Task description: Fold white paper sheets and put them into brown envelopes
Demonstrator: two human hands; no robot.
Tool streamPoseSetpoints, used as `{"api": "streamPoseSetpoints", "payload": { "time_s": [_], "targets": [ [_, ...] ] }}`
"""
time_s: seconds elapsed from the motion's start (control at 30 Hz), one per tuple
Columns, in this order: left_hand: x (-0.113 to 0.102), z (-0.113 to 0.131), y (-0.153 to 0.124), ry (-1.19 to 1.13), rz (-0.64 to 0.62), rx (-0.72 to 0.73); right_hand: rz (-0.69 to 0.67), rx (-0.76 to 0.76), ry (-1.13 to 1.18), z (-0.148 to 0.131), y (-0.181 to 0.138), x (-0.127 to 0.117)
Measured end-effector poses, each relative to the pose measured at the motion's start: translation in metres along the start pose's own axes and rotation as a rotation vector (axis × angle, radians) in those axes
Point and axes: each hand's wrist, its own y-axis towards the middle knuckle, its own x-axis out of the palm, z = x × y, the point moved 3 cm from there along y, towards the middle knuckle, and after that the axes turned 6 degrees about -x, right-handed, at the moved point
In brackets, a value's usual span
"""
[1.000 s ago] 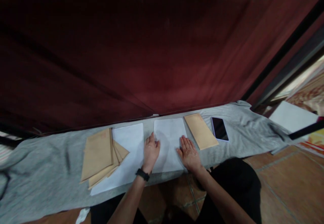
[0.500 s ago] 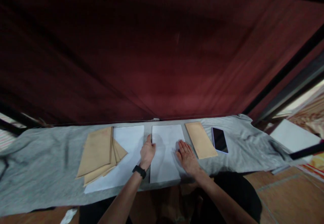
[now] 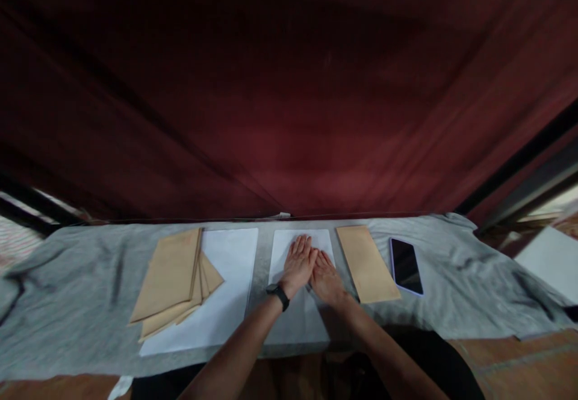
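Hands laid flat on paper. Left hand (image 3: 298,262), with a black wristband (image 3: 277,295), and right hand (image 3: 326,278) rest palm-down side by side, touching each other, on the upper half of a white rectangular sheet of paper (image 3: 280,249). All fingers are stretched out and nothing is gripped. This sheet lies at the middle of the counter, which is covered with a grey cloth (image 3: 81,303), its near edge at the counter's front.

Just right of the sheet lies a single tan paper envelope (image 3: 367,262), apart from both hands, and beyond that a dark-screened phone (image 3: 406,265). To the left, a fanned stack of tan envelopes (image 3: 169,279) overlaps a larger white sheet (image 3: 230,279). A dark red curtain (image 3: 289,117) hangs behind.

As a judgement, the work looks early: the sheet shows no fold or crease and lies outside any envelope, and neither the single envelope nor the stack is being touched.
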Motion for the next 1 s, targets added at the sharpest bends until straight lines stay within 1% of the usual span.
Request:
{"api": "streamPoseSetpoints", "payload": {
  "time_s": [0.07, 0.13, 0.2, 0.3, 0.43, 0.5, 0.6, 0.67, 0.73, 0.8, 0.9, 0.97, 1.0],
  "targets": [
    [0.006, 0.001, 0.009, 0.018, -0.018, -0.035, -0.009, -0.004, -0.031, 0.002, 0.002, 0.004],
    [0.006, -0.006, 0.013, 0.045, -0.011, -0.061, -0.007, 0.027, -0.056, 0.006, 0.004, 0.005],
    [0.004, -0.018, 0.012, 0.079, 0.016, -0.067, 0.013, 0.093, -0.065, 0.011, 0.005, 0.005],
    [-0.002, -0.042, 0.005, 0.121, 0.077, -0.101, 0.078, 0.201, -0.067, 0.016, 0.004, 0.004],
    [-0.013, -0.065, -0.008, 0.145, 0.136, -0.159, 0.15, 0.246, -0.08, 0.016, 0.0, 0.002],
    [-0.019, -0.069, -0.014, 0.141, 0.155, -0.181, 0.148, 0.252, -0.082, 0.015, -0.001, 0.0],
    [-0.03, -0.065, -0.026, 0.115, 0.165, -0.187, 0.123, 0.27, -0.068, 0.014, -0.001, -0.008],
    [-0.035, -0.058, -0.041, 0.103, 0.158, -0.164, 0.122, 0.262, -0.042, 0.007, -0.004, -0.015],
    [-0.036, -0.048, -0.065, 0.102, 0.135, -0.105, 0.122, 0.222, 0.0, -0.009, -0.012, -0.022],
    [-0.032, -0.036, -0.096, 0.099, 0.101, -0.01, 0.105, 0.156, 0.046, -0.032, -0.025, -0.026],
    [-0.023, -0.024, -0.139, 0.126, 0.072, 0.084, 0.062, 0.038, 0.092, -0.069, -0.051, -0.028],
    [-0.02, -0.02, -0.156, 0.158, 0.051, 0.108, 0.063, -0.008, 0.097, -0.084, -0.066, -0.028],
    [-0.019, -0.02, -0.161, 0.17, 0.042, 0.114, 0.069, -0.015, 0.092, -0.087, -0.072, -0.028]
  ]
}}
